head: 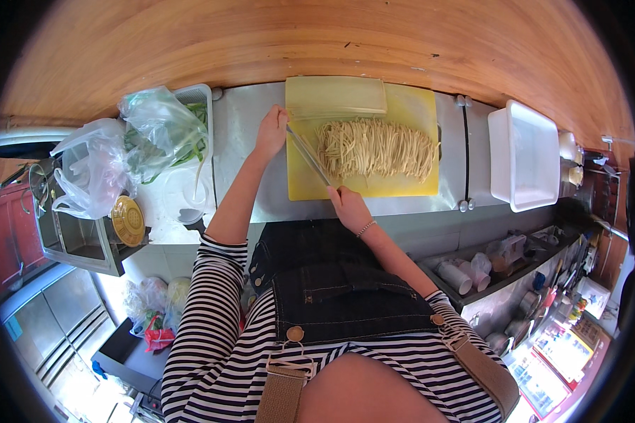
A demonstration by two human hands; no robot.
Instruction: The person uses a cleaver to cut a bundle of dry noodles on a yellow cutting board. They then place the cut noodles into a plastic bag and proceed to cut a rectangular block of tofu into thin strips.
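Note:
My right hand [351, 208] grips the handle of a long kitchen knife [309, 157]. The blade slants up and left over the left part of a yellow cutting board [362, 189]. At the blade's far end is my left hand [271, 136], fingers curled in; whether they grip the blade is hard to see. Right of the blade lies a wide heap of thin pale strips [378, 149], probably cut tofu skin. Behind it, along the board's back edge, rests a flat stack of pale yellow sheets [334, 98], apart from the strips.
The board lies on a steel counter [246, 113] against a wood-patterned wall [317, 37]. To the right stands a white plastic tub [532, 158]. On the left are plastic bags [92, 164], a white basket [207, 98] with greens and a yellow strainer [128, 221].

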